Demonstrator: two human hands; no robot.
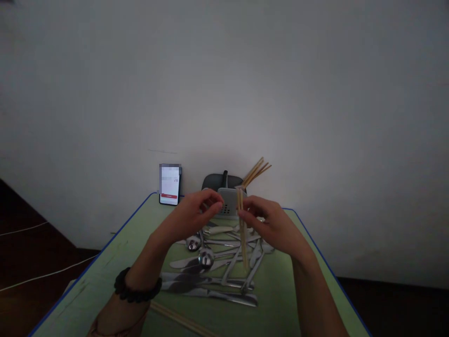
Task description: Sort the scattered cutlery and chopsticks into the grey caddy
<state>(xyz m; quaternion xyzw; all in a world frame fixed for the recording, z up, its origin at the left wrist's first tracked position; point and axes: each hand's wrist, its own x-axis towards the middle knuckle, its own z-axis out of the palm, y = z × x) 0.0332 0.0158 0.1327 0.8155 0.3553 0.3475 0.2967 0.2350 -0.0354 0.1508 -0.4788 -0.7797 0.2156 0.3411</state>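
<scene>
A pair of chopsticks (242, 234), looking sheathed in a clear wrapper, hangs nearly upright from my right hand (268, 220), pinched between thumb and fingers near the upper end. My left hand (196, 213) is a little to the left, fingers curled and thumb tip close to the index fingertip, with nothing visible in it. Behind both hands stands a grey utensil holder (231, 199) with drain holes. More chopsticks (257, 172) lean out of its right side. Below the hands lie loose metal cutlery pieces, among them a ladle-like spoon (206, 258) and a table knife (231, 296).
A phone (170, 185) with a lit screen leans against the wall (224, 93) at the back left. More chopsticks (178, 319) lie at the front of the green table (277, 299), which has a blue edge. White cables (49, 271) run at the left.
</scene>
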